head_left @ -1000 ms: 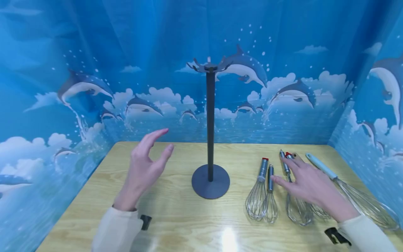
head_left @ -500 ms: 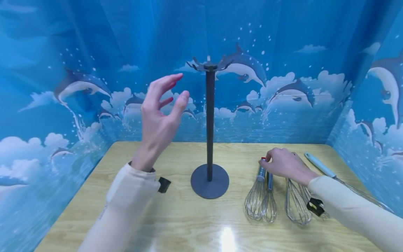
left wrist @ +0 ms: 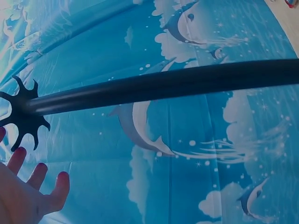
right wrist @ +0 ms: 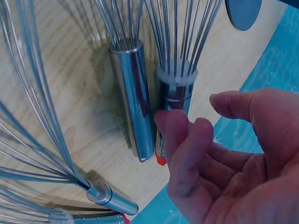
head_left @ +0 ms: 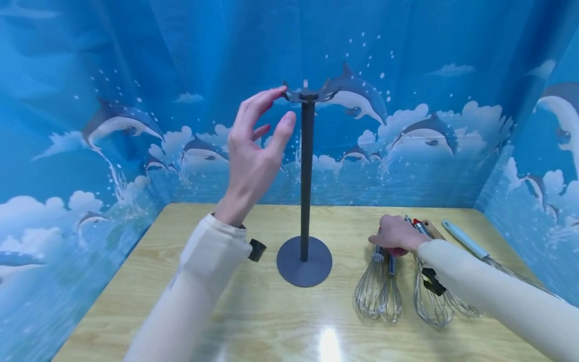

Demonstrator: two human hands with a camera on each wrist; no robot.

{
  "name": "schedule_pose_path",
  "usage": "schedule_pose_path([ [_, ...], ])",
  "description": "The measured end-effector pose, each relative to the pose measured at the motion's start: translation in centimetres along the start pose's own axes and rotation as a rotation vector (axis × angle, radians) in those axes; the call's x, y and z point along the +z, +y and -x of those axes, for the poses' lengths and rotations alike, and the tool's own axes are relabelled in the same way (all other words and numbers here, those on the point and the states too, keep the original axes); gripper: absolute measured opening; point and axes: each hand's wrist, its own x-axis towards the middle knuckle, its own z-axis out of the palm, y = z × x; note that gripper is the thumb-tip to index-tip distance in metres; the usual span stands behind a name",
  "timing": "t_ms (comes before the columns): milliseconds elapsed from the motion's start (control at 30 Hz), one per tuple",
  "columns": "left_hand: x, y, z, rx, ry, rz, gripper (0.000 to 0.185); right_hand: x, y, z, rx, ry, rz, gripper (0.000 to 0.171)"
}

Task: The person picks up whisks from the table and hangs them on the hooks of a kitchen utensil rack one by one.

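A dark stand (head_left: 307, 181) with a round base and a ring of curved hooks on top stands upright mid-table. My left hand (head_left: 253, 156) is raised beside its top, fingertips right at a left hook, thumb near the pole. In the left wrist view, the spread fingers (left wrist: 37, 175) lie just below the hooks. My right hand (head_left: 398, 234) is over the handles of two wire whisks. Its bent fingers overlap the handle of the red-ended whisk (right wrist: 176, 91), with the thumb apart on the other side. The smaller metal-handled whisk (right wrist: 133, 98) lies right alongside.
Right of these lie more whisks: a metal-handled whisk (head_left: 431, 306), one with a red end (head_left: 417, 222), a wooden handle (head_left: 433, 230), and a large whisk with a light blue handle (head_left: 466, 239). A dolphin-print curtain (head_left: 226, 60) encloses the wooden table (head_left: 158, 261).
My left hand has risen from low over the table to the stand's hooks. My right hand has moved left from the middle whisks to the red-ended whisk's handle.
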Motion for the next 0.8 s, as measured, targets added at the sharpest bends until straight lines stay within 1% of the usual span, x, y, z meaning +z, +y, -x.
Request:
schedule_pose_path([
  [100, 0.5, 0.1, -0.6, -0.031, -0.018, 0.045, 0.041, -0.2, -0.1, -0.2, 0.026, -0.008, 0.002, 0.045],
  [167, 0.9, 0.0, -1.0, -0.057, -0.032, 0.103, 0.039, -0.3, -0.1, -0.3, 0.043, -0.012, 0.009, 0.042],
  [267, 1.6, -0.2, -1.5, -0.069, -0.042, 0.195, 0.035, -0.1, -0.2, -0.5, 0.047, -0.009, 0.033, 0.039],
  [333, 2.0, -0.3, -1.8, -0.069, -0.035, 0.248, 0.032, 0.2, -0.4, -0.8, 0.049, -0.014, 0.037, 0.038],
  [433, 2.5, -0.6, -2.0, -0.05, -0.012, 0.285, 0.03, 0.7, -0.7, -1.2, 0.044, -0.02, 0.02, 0.036],
  [567, 2.9, -1.1, -2.1, -0.014, 0.027, 0.324, 0.027, 1.5, -1.3, -1.7, 0.059, -0.043, -0.021, 0.033],
  [633, 3.1, -1.3, -2.1, 0.015, 0.043, 0.346, 0.026, 1.8, -1.5, -1.9, 0.07, -0.054, -0.035, 0.032],
  [800, 3.5, -1.7, -2.2, 0.059, 0.083, 0.395, 0.024, 2.2, -2.2, -2.2, 0.062, -0.057, -0.036, 0.027],
])
